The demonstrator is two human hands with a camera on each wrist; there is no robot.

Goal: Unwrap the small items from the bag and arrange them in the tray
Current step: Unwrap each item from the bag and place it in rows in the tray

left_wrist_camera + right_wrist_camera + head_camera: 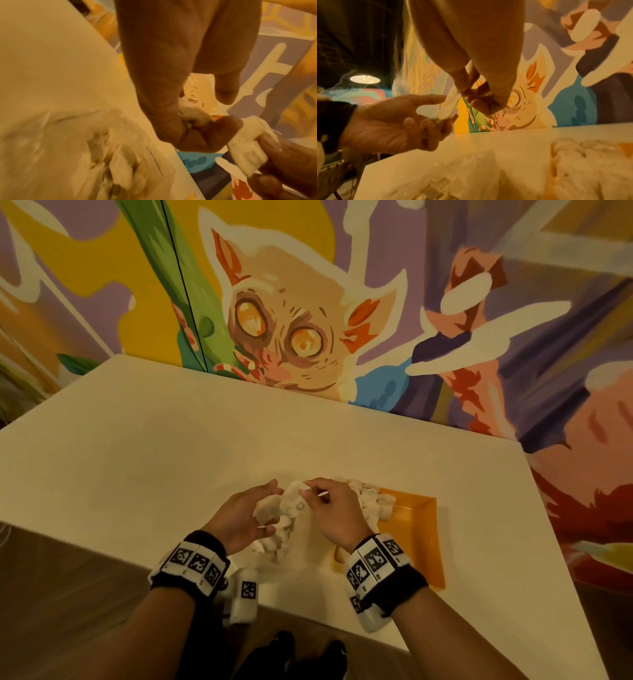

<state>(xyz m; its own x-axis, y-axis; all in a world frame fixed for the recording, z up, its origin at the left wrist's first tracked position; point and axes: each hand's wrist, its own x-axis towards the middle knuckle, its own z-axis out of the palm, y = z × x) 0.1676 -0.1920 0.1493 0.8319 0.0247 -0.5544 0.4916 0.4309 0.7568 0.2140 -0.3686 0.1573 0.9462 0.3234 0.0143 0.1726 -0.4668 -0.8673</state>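
Observation:
Both hands are raised a little above the white table [171, 446], working on one small item. My left hand [250, 513] cups and grips the small pale item [269, 506] in curled fingers. My right hand [330, 508] pinches the white wrapper [294, 498] and holds it stretched away from the item; this wrapper [247, 147] and the wrapper [448, 105] show taut between the hands. Below the hands lies a clear bag [277, 539] holding several wrapped pieces. The orange tray [421, 529] sits to the right, with a pile of white pieces [371, 499] in its far corner.
A painted mural wall [308, 330] stands directly behind the table's far edge. The table's near edge [308, 616] runs just below my wrists, with floor and dark shoes beneath. Bare tabletop stretches left and far from the hands.

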